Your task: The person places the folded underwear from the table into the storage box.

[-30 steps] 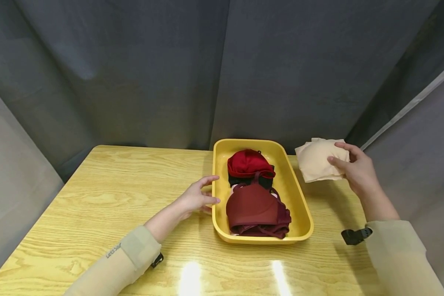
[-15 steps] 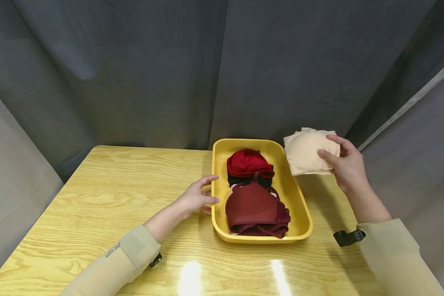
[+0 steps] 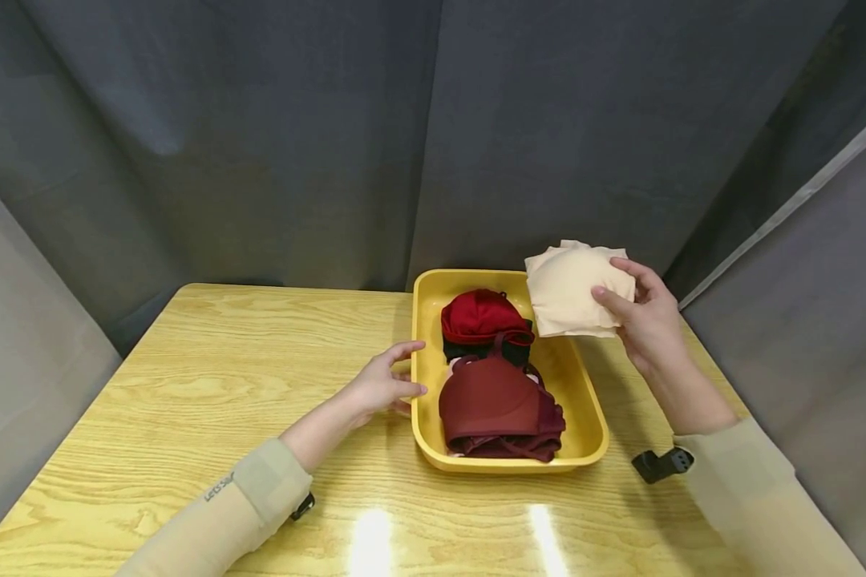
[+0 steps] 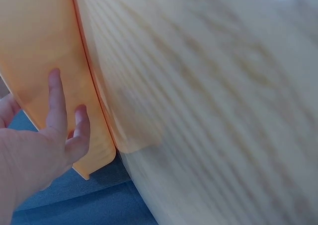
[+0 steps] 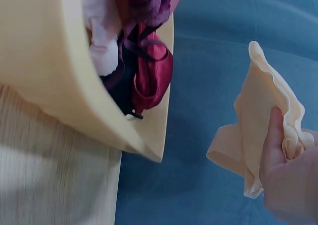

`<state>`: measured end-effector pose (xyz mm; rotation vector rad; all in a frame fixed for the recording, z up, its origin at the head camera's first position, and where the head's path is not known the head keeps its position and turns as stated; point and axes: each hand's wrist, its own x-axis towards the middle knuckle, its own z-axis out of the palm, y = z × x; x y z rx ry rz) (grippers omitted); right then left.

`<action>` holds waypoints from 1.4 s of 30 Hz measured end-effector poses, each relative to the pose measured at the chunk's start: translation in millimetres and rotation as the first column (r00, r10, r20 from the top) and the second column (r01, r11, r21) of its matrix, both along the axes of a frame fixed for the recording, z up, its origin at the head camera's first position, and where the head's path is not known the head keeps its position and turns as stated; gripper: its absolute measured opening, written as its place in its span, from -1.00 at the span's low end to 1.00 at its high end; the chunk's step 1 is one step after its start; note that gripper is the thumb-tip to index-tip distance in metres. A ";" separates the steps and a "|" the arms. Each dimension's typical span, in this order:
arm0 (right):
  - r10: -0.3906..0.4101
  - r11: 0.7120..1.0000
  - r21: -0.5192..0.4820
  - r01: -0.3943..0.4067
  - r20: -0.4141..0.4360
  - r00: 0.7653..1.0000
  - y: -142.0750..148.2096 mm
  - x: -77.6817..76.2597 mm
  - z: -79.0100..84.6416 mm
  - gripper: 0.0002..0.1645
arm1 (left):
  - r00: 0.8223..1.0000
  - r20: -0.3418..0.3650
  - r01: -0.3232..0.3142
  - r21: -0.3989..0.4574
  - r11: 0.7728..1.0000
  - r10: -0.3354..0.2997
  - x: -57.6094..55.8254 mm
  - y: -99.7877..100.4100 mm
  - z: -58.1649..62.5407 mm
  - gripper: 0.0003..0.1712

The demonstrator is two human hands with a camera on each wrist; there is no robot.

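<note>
My right hand (image 3: 649, 320) pinches a folded beige bra (image 3: 570, 287) between thumb and fingers, in the air over the far right corner of the yellow bin (image 3: 580, 401). In the right wrist view the bra (image 5: 261, 120) hangs beside the bin, and a loose flap shows below its cup. My left hand (image 3: 378, 385) touches the bin's left side at the rim. Its fingers (image 4: 57, 98) lie fairly straight along the outer wall in the left wrist view. Inside the bin are a folded maroon bra (image 3: 494, 405), a red bra (image 3: 482, 315) behind it and a black garment (image 3: 469, 351) under the red one.
Something pale pink (image 5: 104, 56) shows partly beneath the maroon bra. The bin stands on a wood-grain table (image 3: 224, 377) near its far edge. Grey curtains (image 3: 296, 144) hang behind and at both sides.
My right hand has carried the beige bra leftward and slightly up, from beside the bin to over its far right corner. The left hand stays at the bin's rim.
</note>
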<state>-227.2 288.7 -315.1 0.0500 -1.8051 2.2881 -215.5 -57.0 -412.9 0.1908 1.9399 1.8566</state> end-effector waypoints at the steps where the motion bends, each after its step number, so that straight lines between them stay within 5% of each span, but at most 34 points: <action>1: 0.005 1.000 0.000 -0.005 0.013 1.000 -1.7 -0.4 0.5 -0.36 | 1.000 0.002 -0.001 -0.001 1.000 0.001 -0.1 0.0 -0.1 -0.19; 19: 0.092 0.990 -0.121 -0.067 0.214 0.972 -33.0 -11.0 -6.4 -0.32 | 1.000 0.007 -0.001 0.016 1.000 0.001 -3.2 0.1 -3.5 -0.20; 42: 0.072 0.997 -0.007 -0.075 0.381 0.922 -68.3 -49.0 -24.7 -0.30 | 1.000 0.000 -0.012 0.001 1.000 0.012 -1.4 -0.2 -2.7 -0.19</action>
